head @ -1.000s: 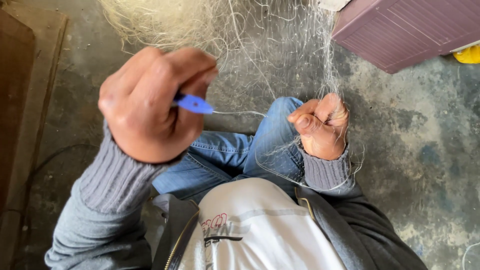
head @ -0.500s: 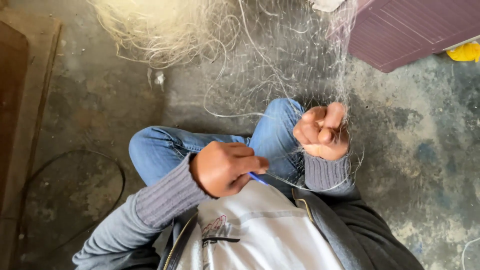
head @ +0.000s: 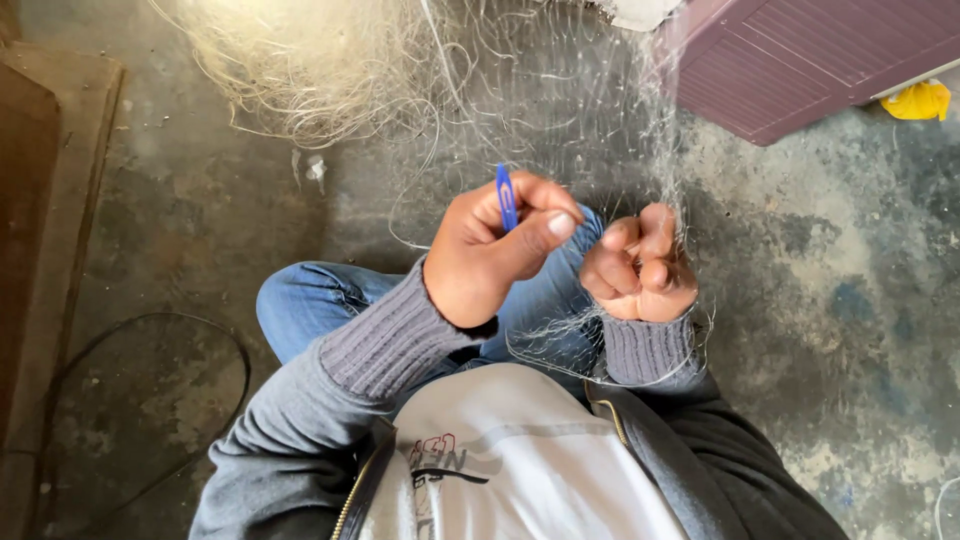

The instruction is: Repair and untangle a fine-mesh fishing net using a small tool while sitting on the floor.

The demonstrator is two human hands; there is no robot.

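My left hand [head: 495,250] pinches a thin blue netting needle [head: 506,196] between thumb and fingers, its tip pointing up. Right beside it, my right hand [head: 640,265] is closed in a fist around strands of a fine pale fishing net [head: 560,90]. The net drapes from my right hand over my bent knee in blue jeans [head: 320,300] and spreads across the floor in front of me. The two hands are almost touching above the knee.
A heap of tangled pale net [head: 290,60] lies at the top left on the stained concrete floor [head: 820,330]. A purple slatted panel [head: 810,55] and a yellow object [head: 920,100] sit at the top right. A wooden board [head: 40,230] and a dark cable [head: 230,350] lie at the left.
My left hand pulled the blue needle down toward my chest, then came back up next to my right hand. The right hand stayed in place, gripping the net.
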